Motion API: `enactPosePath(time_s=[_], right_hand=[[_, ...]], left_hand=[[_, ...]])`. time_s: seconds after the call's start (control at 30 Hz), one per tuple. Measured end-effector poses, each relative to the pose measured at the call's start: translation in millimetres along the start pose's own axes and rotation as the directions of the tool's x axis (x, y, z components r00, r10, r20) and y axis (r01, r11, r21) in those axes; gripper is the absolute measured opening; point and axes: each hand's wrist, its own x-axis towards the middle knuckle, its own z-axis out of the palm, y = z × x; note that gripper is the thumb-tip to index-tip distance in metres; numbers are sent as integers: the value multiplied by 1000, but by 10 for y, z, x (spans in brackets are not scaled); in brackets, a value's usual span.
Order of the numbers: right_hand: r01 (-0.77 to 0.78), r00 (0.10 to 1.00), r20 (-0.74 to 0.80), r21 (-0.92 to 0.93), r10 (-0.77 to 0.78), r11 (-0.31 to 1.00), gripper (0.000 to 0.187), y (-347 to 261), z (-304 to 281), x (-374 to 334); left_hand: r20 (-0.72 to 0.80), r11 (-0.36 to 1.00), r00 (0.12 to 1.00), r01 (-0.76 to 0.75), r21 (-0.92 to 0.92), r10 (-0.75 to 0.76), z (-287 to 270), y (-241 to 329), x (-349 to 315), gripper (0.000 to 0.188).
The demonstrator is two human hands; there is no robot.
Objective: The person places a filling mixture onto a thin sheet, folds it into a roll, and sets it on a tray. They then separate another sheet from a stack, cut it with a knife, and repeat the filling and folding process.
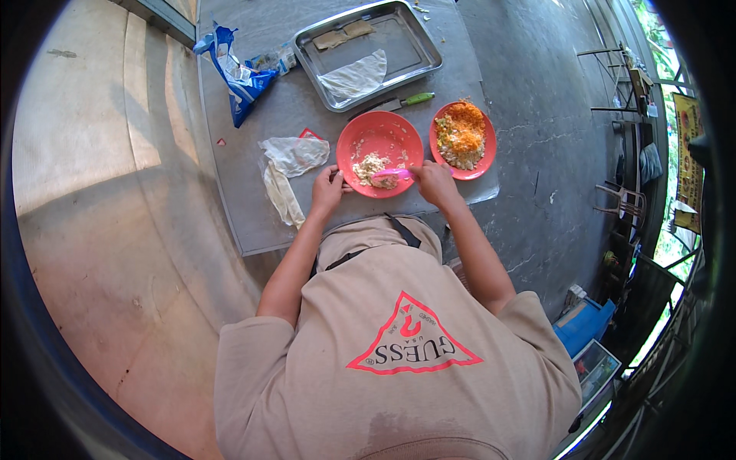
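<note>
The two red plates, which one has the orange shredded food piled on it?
The right plate, beside the right hand. It is heaped with orange shreds, while the left plate holds only a small pale heap and a pink spoon.

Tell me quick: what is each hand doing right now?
Left hand: closed on the rim of the red plate with pale food.
Right hand: closed on a pink spoon over that plate.
</note>
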Motion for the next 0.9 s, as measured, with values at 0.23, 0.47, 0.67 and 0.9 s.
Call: enactPosePath(time_s=[0.23, 0.47, 0.67, 0.9], right_hand=[[-63, 981, 196, 383, -14, 922, 30, 325, 113, 187], [-184, 946, 325, 544, -4, 819, 37, 447, 128, 147], [-259, 934, 355, 614, 32, 746, 44, 460, 7, 42], [-467, 847, 521, 636, 104, 614, 42, 428, -17, -78]], left_hand=[[-2, 998, 1000, 30, -61, -30, -4, 21, -25, 23], [-9, 1000, 1000, 5, 7, -4, -20, -48, 17, 23], [-7, 997, 999, -37, 69, 38, -50, -113, 65, 24], [-40, 968, 995, -84, 235, 96, -76, -8, 59, 28]])
